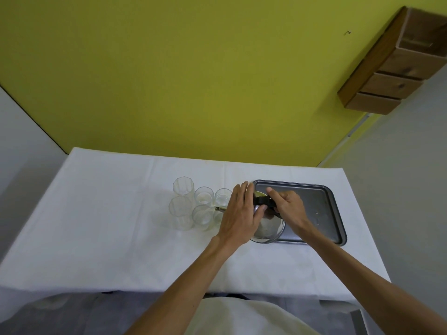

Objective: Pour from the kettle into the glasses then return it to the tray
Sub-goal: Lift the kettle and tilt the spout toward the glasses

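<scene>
A shiny steel kettle (269, 227) with a black handle (262, 201) is tilted to the left at the left edge of a dark grey tray (321, 209). Its spout (220, 209) reaches over the front right short glass (217, 215). My right hand (289, 206) grips the black handle from the right. My left hand (240, 215) rests on the kettle's lid and left side, fingers spread, thumb touching the lid. Several clear glasses stand left of the kettle: two tall ones (182, 204) and several short ones (203, 205).
A white cloth covers the table (108, 226), which ends at a yellow-green wall (193, 81). Wooden shelf boxes (396, 68) hang on the wall at the upper right. The right part of the tray holds nothing.
</scene>
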